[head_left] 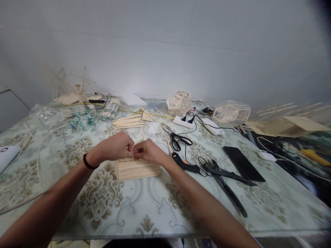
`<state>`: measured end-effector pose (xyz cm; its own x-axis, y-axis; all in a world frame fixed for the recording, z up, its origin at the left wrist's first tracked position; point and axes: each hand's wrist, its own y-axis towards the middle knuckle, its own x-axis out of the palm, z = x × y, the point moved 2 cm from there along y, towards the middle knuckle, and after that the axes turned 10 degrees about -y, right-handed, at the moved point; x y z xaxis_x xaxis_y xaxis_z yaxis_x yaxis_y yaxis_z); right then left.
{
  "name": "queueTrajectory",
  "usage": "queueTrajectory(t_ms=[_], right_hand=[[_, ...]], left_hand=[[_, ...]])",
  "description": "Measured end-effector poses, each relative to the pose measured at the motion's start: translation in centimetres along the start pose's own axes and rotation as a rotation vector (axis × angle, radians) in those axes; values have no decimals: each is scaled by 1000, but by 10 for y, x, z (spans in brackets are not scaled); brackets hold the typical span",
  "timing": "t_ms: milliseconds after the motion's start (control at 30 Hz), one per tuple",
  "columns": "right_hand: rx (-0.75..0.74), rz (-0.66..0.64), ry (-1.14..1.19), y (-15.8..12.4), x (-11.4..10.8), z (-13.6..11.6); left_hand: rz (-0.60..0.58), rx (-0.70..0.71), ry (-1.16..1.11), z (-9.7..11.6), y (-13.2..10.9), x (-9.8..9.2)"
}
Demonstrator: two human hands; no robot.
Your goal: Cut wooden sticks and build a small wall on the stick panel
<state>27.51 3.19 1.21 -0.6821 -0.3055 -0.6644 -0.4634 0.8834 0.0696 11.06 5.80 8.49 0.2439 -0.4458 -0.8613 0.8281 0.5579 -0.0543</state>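
stick panel (139, 171) beneath right hand (146, 151)

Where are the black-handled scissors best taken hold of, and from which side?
Probably by the black handles, coming from the right: the scissors lie on the table with both finger loops toward the near right, while the blades point away to the left.

The single view looked out from the person's head, facing forward and down over the desk (144, 206) from just behind its near edge. It was wide, taking in the desk's depth and, above that, a pale wall (155, 44). The left hand (115, 146) and right hand (149, 151) showed near the middle, arms reaching in from below on either side.
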Motion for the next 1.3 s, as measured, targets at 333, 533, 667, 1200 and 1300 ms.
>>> queueTrajectory(t_ms=[333,533,667,1200,1300], right_hand=[[3,-23,-141,3,9,2],[15,-52,-193,3,11,1],[11,-75,-185,2,10,0],[22,-60,-187,4,11,3],[20,-63,-181,5,11,5]], left_hand=[[-3,-37,-17,3,0,-1],[-1,-21,-29,1,-1,0],[-2,-28,-28,2,0,-1],[41,49,-51,-10,-17,-35],[79,27,-60,-20,-21,-43]])
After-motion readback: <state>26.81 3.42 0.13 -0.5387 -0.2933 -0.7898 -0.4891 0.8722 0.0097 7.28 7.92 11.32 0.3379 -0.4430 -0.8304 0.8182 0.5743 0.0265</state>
